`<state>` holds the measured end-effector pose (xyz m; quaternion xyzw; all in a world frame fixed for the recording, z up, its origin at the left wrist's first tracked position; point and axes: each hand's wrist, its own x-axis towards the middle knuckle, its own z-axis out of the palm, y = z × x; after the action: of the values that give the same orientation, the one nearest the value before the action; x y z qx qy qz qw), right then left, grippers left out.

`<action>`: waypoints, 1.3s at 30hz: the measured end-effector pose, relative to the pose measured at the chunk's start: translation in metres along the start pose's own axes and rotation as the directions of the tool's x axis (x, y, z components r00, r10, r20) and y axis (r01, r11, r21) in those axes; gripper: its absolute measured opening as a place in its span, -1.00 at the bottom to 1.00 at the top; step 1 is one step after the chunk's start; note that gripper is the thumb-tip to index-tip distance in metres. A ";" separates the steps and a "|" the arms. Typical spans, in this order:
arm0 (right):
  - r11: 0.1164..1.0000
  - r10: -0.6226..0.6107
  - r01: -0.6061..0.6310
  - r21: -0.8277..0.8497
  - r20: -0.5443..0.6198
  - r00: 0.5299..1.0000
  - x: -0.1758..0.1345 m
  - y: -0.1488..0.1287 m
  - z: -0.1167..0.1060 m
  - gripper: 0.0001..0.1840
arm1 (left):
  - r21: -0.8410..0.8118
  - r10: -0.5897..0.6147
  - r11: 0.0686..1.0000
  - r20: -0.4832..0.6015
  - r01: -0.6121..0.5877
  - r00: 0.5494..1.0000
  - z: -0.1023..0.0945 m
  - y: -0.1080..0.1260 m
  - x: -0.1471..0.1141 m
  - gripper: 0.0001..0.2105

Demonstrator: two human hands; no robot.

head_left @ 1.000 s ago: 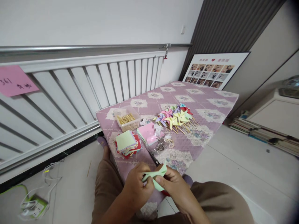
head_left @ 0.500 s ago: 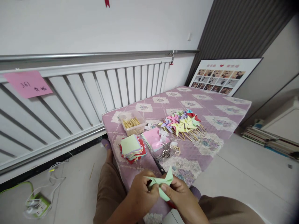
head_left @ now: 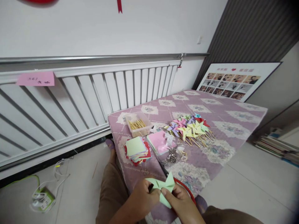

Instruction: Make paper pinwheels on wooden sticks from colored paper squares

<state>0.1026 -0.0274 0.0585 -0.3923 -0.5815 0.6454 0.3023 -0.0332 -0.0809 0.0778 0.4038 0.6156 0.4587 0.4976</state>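
A light green paper pinwheel [head_left: 167,184], its corners folded in, is pinched between my two hands above the near end of the table. My left hand [head_left: 146,196] grips its left side, thumb near the middle. My right hand [head_left: 181,199] holds the right side, with the thumb pressed by the centre, where a small shiny spot shows. Partly under the paper and my right hand lie scissors [head_left: 185,185] with red handles and dark blades. A bag of small metal fasteners [head_left: 171,156] lies just beyond them.
Stacked paper squares [head_left: 136,147], pink sheets [head_left: 160,140] and a plastic box of wooden sticks [head_left: 139,126] stand on the floral-covered table [head_left: 161,112]. Finished pinwheels [head_left: 190,129] lie in a heap farther right. A white radiator [head_left: 116,90] borders the table's left side. A power strip [head_left: 44,199] lies on the floor.
The camera view has shifted, so everything sits slightly farther right and lower. Both hands still hold the green pinwheel, now turned slightly, and more of the red scissor handles shows.
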 end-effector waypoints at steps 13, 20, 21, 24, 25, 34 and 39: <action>0.991 0.083 -0.088 0.096 0.052 0.995 0.002 0.007 0.012 -0.58 | -0.109 -0.048 0.993 -0.109 0.036 0.993 -0.012 -0.046 0.013 -0.84; 0.969 -0.138 0.080 -0.233 -0.244 0.960 0.020 0.031 -0.020 -0.71 | -0.580 -0.244 0.808 -0.179 0.098 0.953 -0.008 -0.052 0.035 -0.74; 0.934 -0.196 0.100 -0.344 -0.256 0.947 0.021 0.037 -0.022 -0.75 | -0.610 -0.258 0.787 -0.180 0.098 0.949 -0.008 -0.054 0.039 -0.72; 0.752 -0.362 0.186 -0.632 -0.161 0.918 0.021 0.056 -0.020 -0.89 | -0.659 -0.278 0.746 -0.184 0.092 0.943 -0.009 -0.060 0.051 -0.65; 0.672 -0.408 0.223 -0.706 -0.102 0.908 0.019 0.060 -0.017 -0.89 | -0.672 -0.283 0.735 -0.188 0.087 0.941 -0.009 -0.062 0.055 -0.63; 0.347 -0.460 0.269 -0.898 0.087 0.884 0.015 0.072 -0.005 -0.85 | -0.716 -0.318 0.690 -0.171 0.104 0.933 -0.009 -0.064 0.061 -0.65; 0.354 -0.450 0.250 -0.901 0.070 0.890 0.014 0.072 -0.005 -0.86 | -0.699 -0.326 0.706 -0.181 0.112 0.928 -0.009 -0.066 0.060 -0.66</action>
<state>0.1046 -0.0230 -0.0147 -0.4165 -0.8703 0.1195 0.2341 -0.0554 -0.0421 0.0008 0.0458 0.5158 0.6421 0.5653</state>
